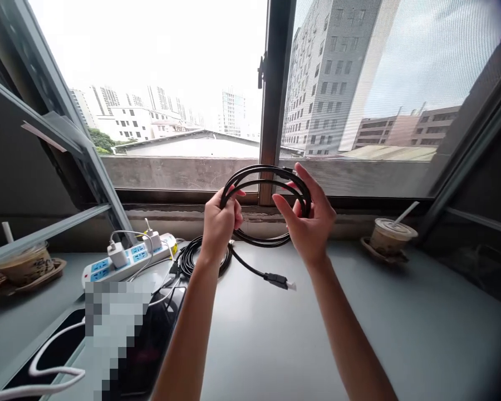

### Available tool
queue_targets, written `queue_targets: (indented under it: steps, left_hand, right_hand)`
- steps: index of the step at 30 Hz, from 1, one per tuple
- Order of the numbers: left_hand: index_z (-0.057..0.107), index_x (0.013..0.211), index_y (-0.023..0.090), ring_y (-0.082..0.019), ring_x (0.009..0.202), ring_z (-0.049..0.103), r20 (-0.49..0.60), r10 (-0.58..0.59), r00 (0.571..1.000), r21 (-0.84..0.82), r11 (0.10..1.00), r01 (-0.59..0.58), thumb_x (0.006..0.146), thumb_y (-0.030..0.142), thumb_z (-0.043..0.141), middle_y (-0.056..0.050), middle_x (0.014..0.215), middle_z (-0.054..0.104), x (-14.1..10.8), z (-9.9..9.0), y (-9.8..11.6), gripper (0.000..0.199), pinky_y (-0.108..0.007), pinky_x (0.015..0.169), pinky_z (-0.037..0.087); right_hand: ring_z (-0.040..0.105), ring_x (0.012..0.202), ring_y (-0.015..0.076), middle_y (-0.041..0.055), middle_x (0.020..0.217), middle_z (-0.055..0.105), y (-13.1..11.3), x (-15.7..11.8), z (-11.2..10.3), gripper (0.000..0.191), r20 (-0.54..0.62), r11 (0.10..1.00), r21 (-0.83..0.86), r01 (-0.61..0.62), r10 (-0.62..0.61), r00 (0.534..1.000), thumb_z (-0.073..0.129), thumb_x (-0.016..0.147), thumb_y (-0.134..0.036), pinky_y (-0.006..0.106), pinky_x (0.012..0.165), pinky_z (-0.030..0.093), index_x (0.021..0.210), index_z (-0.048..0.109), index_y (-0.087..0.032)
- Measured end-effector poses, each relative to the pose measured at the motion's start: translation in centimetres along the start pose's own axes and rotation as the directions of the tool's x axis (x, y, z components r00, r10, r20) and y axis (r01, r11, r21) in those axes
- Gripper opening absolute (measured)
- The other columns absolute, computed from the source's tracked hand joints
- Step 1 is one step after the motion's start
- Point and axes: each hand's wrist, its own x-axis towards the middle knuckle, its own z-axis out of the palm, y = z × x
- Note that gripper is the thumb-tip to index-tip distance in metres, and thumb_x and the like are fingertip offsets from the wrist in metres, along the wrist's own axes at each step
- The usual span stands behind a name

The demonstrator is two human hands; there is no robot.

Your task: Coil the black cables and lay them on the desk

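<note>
In front of the window, a coiled black cable (261,243) is held up in the air between both hands. My left hand (220,220) is closed around the left side of the loops. The right side of the coil runs through my right hand (313,220), whose index finger and thumb are stretched apart while the other fingers curl behind the loops. One end of the cable hangs below the coil and carries a black plug (278,280) with a pale, clear-looking tip. Near the top of the loops, by my right fingertips, a second dark connector (288,172) shows.
A second black cable coil (191,259) lies on the grey table (267,345), behind my left forearm. To the left are a white power strip (129,262) with chargers, white cords and a dark glossy device (150,345). Drink cups stand at right (392,236) and left (27,262).
</note>
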Motion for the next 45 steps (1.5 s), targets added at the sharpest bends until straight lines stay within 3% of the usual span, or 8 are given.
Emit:
queue_targets:
  steps: [10,15,19,25,29,33,41,45]
  left_hand:
    - [0.057,0.077,0.014,-0.003,0.039,0.025,0.155,-0.143,0.978,-0.05,0.987,0.152,0.071,0.051,0.069,0.008,0.046,0.032,0.2,0.1,0.0,0.039,-0.015,0.037,0.019]
    - [0.058,0.078,0.015,-0.002,0.04,0.026,0.107,-0.142,0.984,-0.022,0.989,0.145,0.067,0.047,0.074,0.008,0.046,0.034,0.0,0.3,0.4,0.037,-0.015,0.037,0.019]
    - [0.054,0.071,0.015,-0.002,0.042,0.031,0.067,-0.037,0.997,0.063,0.997,0.033,0.069,0.043,0.073,0.007,0.049,0.037,-0.6,0.5,1.1,0.034,-0.015,0.039,0.025]
    - [0.045,0.101,0.021,-0.003,0.039,0.031,0.011,-0.158,0.987,0.011,0.987,0.158,0.069,0.049,0.071,0.01,0.048,0.039,-0.5,0.7,1.0,0.051,-0.012,0.037,0.022]
    - [0.042,0.096,0.021,-0.002,0.035,0.022,0.066,-0.207,0.976,-0.154,0.964,0.215,0.076,0.045,0.066,0.011,0.046,0.034,-0.1,0.7,0.7,0.04,-0.012,0.035,0.014]
    - [0.043,0.101,0.022,-0.003,0.037,0.028,0.091,-0.231,0.969,-0.199,0.949,0.245,0.079,0.031,0.063,0.009,0.049,0.039,0.1,0.4,0.7,0.031,-0.012,0.035,0.02]
    - [0.04,0.121,0.021,-0.005,0.038,0.033,0.153,-0.158,0.975,0.142,0.98,0.136,0.084,0.053,0.05,0.007,0.052,0.043,-0.9,0.6,1.1,0.049,-0.014,0.037,0.025]
    - [0.052,0.106,0.017,-0.006,0.044,0.039,0.091,-0.048,0.995,0.408,0.913,0.007,0.075,0.054,0.062,0.006,0.054,0.045,-1.7,1.0,1.2,0.049,-0.016,0.043,0.032]
  right_hand:
    - [0.036,0.048,0.0036,0.0026,0.079,0.053,0.8,0.7,-1.0,0.035,0.044,0.992,-0.102,0.078,-0.074,0.996,0.051,0.09,-0.037,0.021,0.048,0.041,0.122,0.06,-0.025]
    - [0.053,0.071,0.0092,0.0064,0.098,0.055,1.9,0.8,-0.6,0.034,0.05,0.939,-0.264,0.219,-0.213,0.976,0.045,0.093,-0.038,0.023,0.065,0.048,0.121,0.06,-0.025]
    - [0.053,0.073,0.0092,0.0065,0.105,0.054,2.6,0.4,-0.2,0.039,0.095,0.914,-0.351,0.203,-0.181,0.979,0.04,0.095,-0.044,0.021,0.06,0.046,0.126,0.056,-0.028]
    - [0.044,0.06,0.0061,0.004,0.089,0.056,3.1,0.3,0.0,0.032,0.017,0.91,-0.34,0.236,-0.245,0.969,0.044,0.094,-0.039,0.02,0.058,0.043,0.113,0.065,-0.026]
    - [0.049,0.064,0.0049,0.0027,0.095,0.058,3.2,0.2,0.1,0.028,0.025,0.932,-0.304,0.196,-0.198,0.98,0.045,0.094,-0.032,0.017,0.061,0.044,0.113,0.065,-0.025]
    - [0.055,0.075,0.0074,0.0036,0.094,0.058,3.4,0.2,0.1,0.027,0.005,0.935,-0.321,0.154,-0.161,0.987,0.042,0.095,-0.028,0.017,0.067,0.045,0.108,0.065,-0.02]
    - [0.055,0.098,0.0111,0.0057,0.102,0.058,3.3,0.4,0.3,0.024,0.0,0.926,-0.325,0.191,-0.202,0.979,0.041,0.095,-0.027,0.021,0.086,0.045,0.101,0.062,-0.017]
    - [0.058,0.082,0.0089,0.0037,0.093,0.062,3.6,0.3,0.1,0.03,0.136,0.959,-0.277,0.056,-0.019,0.991,0.042,0.095,-0.038,0.018,0.077,0.044,0.102,0.061,-0.015]
